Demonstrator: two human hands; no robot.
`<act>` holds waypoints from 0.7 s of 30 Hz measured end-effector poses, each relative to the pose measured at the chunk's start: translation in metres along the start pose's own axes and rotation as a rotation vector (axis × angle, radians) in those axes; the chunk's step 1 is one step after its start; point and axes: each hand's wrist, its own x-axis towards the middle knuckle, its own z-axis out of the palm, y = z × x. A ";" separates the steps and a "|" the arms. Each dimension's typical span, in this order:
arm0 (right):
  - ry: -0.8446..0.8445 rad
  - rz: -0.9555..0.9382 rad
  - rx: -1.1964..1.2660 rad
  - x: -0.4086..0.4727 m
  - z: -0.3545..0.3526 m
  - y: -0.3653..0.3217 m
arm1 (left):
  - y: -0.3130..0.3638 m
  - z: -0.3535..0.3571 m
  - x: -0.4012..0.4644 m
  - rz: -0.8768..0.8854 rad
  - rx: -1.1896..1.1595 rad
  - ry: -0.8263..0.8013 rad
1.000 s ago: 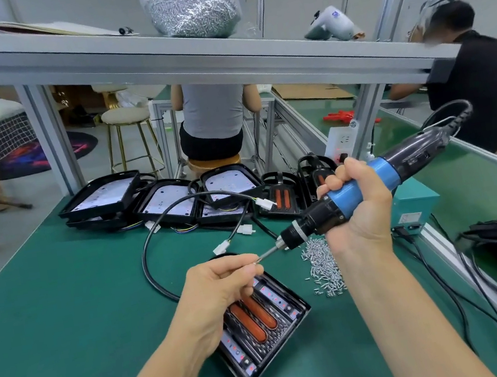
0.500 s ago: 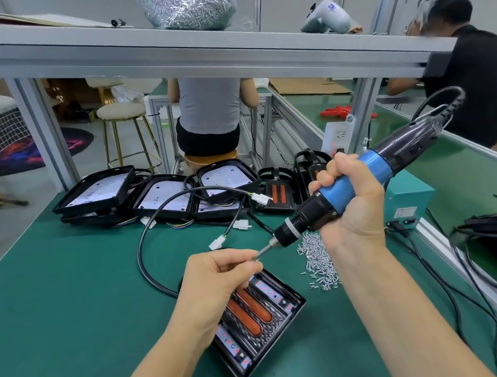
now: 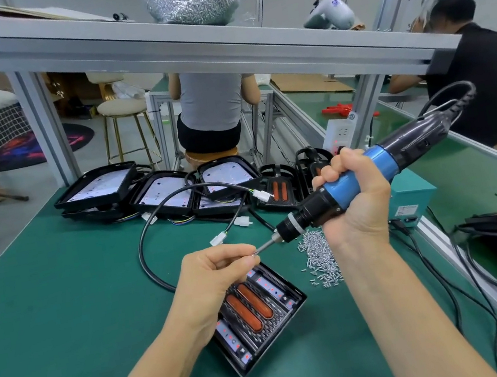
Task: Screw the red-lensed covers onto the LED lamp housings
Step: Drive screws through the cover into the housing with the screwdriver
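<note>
1. Two hands up over the green bench [image 3: 64, 311]: the right hand [image 3: 356, 200] is wrapped tight round the blue grip of the electric screwdriver [image 3: 358, 181], bit slanting down to the left.
2. Left hand [image 3: 219, 275] pinches a small screw [image 3: 254, 254] between thumb and forefinger, right at the bit's tip.
3. Below the left hand lies the black lamp [image 3: 262, 321], flat on the bench, its cover with two red lenses [image 3: 249, 308] seated in it.
4. Just right of the lamp, a loose heap of screws [image 3: 319, 258].
5. Further back, a row of open lamp housings [image 3: 159, 191] with white boards showing, and a black cable [image 3: 146, 235] looping toward the lamp.
</note>
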 end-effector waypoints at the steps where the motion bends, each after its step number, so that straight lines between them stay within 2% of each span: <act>1: 0.000 -0.001 -0.007 0.000 0.000 0.000 | 0.000 0.000 0.000 0.003 0.007 0.006; 13: 0.059 -0.055 0.021 -0.003 -0.003 0.003 | -0.002 0.009 0.000 0.116 0.059 0.101; 21: 0.067 -0.028 0.024 -0.003 -0.006 0.002 | 0.008 -0.002 0.007 0.195 0.320 -0.014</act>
